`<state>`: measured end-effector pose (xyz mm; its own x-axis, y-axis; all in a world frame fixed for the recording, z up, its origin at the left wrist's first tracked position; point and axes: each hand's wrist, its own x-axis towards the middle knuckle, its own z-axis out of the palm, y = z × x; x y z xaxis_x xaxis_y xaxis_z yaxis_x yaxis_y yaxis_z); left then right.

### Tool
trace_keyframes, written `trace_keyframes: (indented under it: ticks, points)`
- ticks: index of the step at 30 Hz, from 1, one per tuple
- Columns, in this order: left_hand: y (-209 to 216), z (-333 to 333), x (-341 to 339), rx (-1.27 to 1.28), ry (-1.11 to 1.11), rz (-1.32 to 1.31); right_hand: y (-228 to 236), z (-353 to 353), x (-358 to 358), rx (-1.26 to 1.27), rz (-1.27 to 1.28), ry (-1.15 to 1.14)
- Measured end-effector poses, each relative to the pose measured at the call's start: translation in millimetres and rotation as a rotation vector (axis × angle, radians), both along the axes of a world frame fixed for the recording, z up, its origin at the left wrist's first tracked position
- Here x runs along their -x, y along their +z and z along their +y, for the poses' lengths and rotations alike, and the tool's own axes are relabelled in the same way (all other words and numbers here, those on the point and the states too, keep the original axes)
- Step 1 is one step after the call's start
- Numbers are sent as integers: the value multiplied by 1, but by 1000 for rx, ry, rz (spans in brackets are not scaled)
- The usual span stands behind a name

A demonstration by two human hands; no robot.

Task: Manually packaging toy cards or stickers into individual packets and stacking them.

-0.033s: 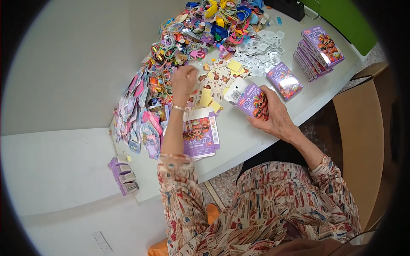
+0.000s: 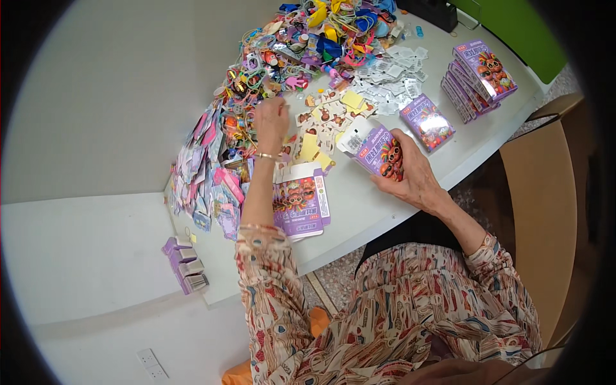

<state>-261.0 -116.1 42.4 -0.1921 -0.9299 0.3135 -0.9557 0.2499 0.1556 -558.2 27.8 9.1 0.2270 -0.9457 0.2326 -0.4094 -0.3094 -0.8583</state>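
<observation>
My right hand is wrapped around a small purple carton with cartoon characters on its front. At the carton's upper left end a white flap stands open. My left hand reaches over the near edge of the heap of small toys; its fingers curl inward, and what they hold, if anything, is hidden. Beside that hand lie character cutout cards and yellow paper slips. Under the left forearm rests an unfilled-looking flat purple carton.
Another purple carton lies right of my right hand, near a leaning stack of cartons. White sachets spread behind. Pastel packets pile at left. A purple divided holder sits at the table's left edge; a cardboard box stands at right.
My left hand has shifted slightly left, toward the toy heap. My right hand and its carton have stayed in place.
</observation>
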Motion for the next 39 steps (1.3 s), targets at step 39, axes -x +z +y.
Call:
trace_keyframes:
  ticks: [39]
  points:
    - [-18,-12,-50,-200,80,522,-23,-7,-2,206,80,-107]
